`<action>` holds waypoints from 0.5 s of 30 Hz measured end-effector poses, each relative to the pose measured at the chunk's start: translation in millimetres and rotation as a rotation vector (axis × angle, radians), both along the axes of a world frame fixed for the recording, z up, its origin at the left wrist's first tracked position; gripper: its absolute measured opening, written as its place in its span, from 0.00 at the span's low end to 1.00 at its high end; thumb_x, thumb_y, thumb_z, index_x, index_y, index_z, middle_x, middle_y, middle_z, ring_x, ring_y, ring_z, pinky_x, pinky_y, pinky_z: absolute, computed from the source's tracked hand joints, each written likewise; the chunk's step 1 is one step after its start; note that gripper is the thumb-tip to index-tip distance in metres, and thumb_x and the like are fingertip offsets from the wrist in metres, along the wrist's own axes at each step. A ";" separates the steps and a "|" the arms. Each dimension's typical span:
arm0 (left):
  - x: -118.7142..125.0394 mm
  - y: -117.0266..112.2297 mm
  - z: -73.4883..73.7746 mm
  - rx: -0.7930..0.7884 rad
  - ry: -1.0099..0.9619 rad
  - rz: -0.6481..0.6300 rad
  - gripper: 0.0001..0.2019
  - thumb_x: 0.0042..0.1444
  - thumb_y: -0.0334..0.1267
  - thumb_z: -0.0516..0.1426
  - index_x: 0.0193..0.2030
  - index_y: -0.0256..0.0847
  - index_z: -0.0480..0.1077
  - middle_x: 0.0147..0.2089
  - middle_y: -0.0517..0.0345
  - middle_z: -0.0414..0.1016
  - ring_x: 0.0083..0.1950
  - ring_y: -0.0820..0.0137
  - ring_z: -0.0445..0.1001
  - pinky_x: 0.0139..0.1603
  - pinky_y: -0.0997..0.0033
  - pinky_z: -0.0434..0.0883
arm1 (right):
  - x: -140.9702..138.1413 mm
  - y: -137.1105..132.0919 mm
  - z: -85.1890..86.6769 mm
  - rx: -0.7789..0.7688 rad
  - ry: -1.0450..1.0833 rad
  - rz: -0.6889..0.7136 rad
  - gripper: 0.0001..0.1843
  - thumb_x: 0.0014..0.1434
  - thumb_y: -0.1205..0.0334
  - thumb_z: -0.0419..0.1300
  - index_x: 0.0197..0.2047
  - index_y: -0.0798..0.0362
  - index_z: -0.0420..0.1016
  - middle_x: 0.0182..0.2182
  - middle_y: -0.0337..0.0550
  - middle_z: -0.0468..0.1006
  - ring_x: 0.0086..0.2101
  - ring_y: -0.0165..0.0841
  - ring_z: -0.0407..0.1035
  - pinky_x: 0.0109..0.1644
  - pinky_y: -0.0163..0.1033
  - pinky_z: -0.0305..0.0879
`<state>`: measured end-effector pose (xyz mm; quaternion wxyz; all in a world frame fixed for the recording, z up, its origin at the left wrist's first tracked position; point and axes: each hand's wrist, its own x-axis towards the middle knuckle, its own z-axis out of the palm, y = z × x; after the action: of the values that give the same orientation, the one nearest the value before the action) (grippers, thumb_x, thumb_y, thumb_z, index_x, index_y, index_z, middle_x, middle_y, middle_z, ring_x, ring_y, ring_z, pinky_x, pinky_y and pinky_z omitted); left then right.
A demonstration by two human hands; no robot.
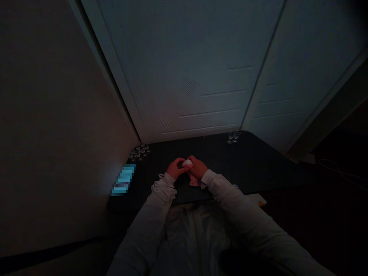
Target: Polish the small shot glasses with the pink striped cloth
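Both hands meet over the near part of a black table [212, 161]. A pale pink cloth [194, 181] is bunched between them, with one end hanging below the right hand. My left hand [174, 168] is closed, its fingers and thumb curled against the white-looking bunched part of the cloth. My right hand [199, 167] is wrapped round the cloth from the other side. Whether something small is inside the cloth I cannot tell; the picture is dark. Several small stemmed glasses [139, 152] stand close together at the table's back left. A few more stemmed glasses [233, 137] stand at the back right.
A lit phone-like screen [123, 180], blurred into blocks, leans at the table's left edge by the wall [71, 153]. White panelled doors [184, 57] rise behind the table. A pale flat object [255, 199] shows beside my right sleeve. A thin cable [342, 174] lies at right.
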<state>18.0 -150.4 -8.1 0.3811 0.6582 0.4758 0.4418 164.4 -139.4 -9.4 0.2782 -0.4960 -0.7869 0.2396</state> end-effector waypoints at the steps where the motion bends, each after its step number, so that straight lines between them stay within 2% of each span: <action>1: -0.1 0.7 -1.4 -0.014 -0.031 -0.007 0.19 0.32 0.39 0.61 0.35 0.37 0.66 0.33 0.57 0.68 0.36 0.70 0.66 0.38 0.69 0.62 | -0.1 0.5 -0.8 0.004 -0.002 0.001 0.17 0.47 0.56 0.54 0.40 0.53 0.60 0.30 0.44 0.71 0.27 0.29 0.64 0.27 0.31 0.52; 5: 1.3 0.8 -1.9 -0.098 -0.181 -0.065 0.20 0.32 0.37 0.62 0.36 0.38 0.67 0.34 0.56 0.70 0.36 0.69 0.67 0.39 0.68 0.62 | 0.1 2.2 -3.0 0.002 0.016 0.020 0.18 0.45 0.57 0.55 0.40 0.52 0.61 0.30 0.43 0.71 0.27 0.31 0.65 0.28 0.32 0.54; 8: 2.2 -1.2 3.7 -0.138 -0.206 -0.096 0.19 0.33 0.36 0.61 0.36 0.38 0.68 0.35 0.55 0.71 0.37 0.68 0.67 0.41 0.67 0.62 | 0.7 2.6 -2.1 -0.015 0.075 0.044 0.20 0.43 0.60 0.56 0.43 0.52 0.61 0.32 0.42 0.71 0.29 0.31 0.65 0.30 0.33 0.57; 12: 0.8 -0.2 8.6 -0.135 -0.180 -0.036 0.15 0.34 0.37 0.60 0.34 0.38 0.70 0.33 0.56 0.72 0.36 0.68 0.67 0.42 0.68 0.61 | 1.5 1.8 2.0 -0.006 0.182 0.090 0.27 0.41 0.64 0.58 0.47 0.52 0.59 0.38 0.42 0.69 0.35 0.31 0.64 0.38 0.35 0.59; 15: -1.1 5.0 5.4 -0.149 -0.246 0.010 0.13 0.36 0.39 0.59 0.31 0.37 0.70 0.31 0.57 0.71 0.34 0.70 0.67 0.40 0.68 0.62 | 1.6 0.9 3.7 0.016 0.289 0.123 0.30 0.41 0.60 0.58 0.49 0.53 0.57 0.41 0.44 0.67 0.38 0.31 0.63 0.43 0.37 0.58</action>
<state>16.9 -145.4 -2.8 0.4822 0.5665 0.4604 0.4844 166.0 -138.5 -5.7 0.3772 -0.4048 -0.7696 0.3186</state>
